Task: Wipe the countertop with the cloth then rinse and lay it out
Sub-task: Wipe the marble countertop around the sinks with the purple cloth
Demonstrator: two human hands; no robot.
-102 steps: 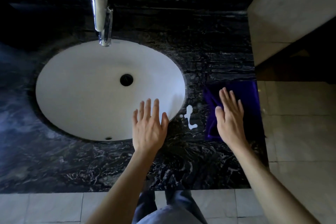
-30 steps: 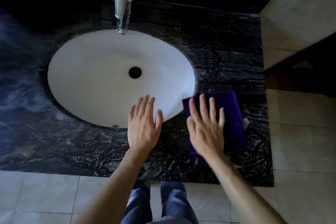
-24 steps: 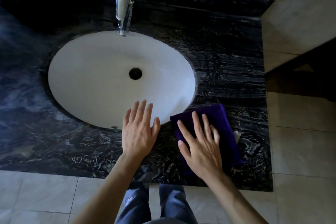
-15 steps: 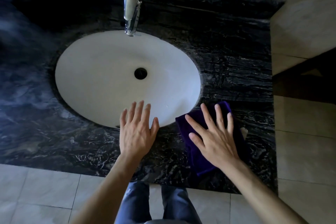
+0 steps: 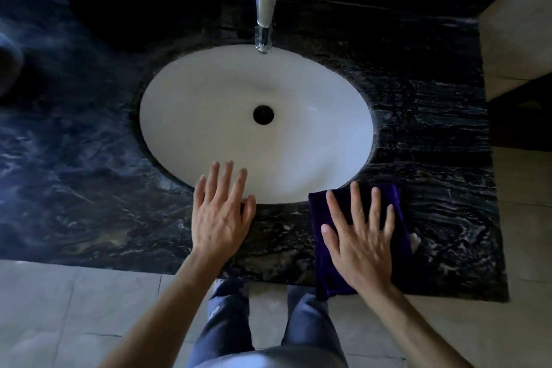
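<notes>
presently: dark veined marble worktop [image 5: 433, 116]; white oval basin [image 5: 239, 116] set in it, chrome tap [image 5: 265, 6] at far rim. purple cloth [image 5: 324, 251] lies folded flat on worktop, near right of basin. right hand [image 5: 361, 236], fingers spread straight, presses on cloth. left hand [image 5: 219, 212], fingers straight and apart, flat at basin's near edge, holding nothing.

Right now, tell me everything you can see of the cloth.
The cloth is deep purple, soft-looking fabric, apparently folded into a rough rectangle. It lies flat on the dark marble counter, just right of the sink, reaching the counter's front edge. The right hand presses on it with spread, straight fingers, hiding its middle. A small white patch shows at its right edge.
</notes>
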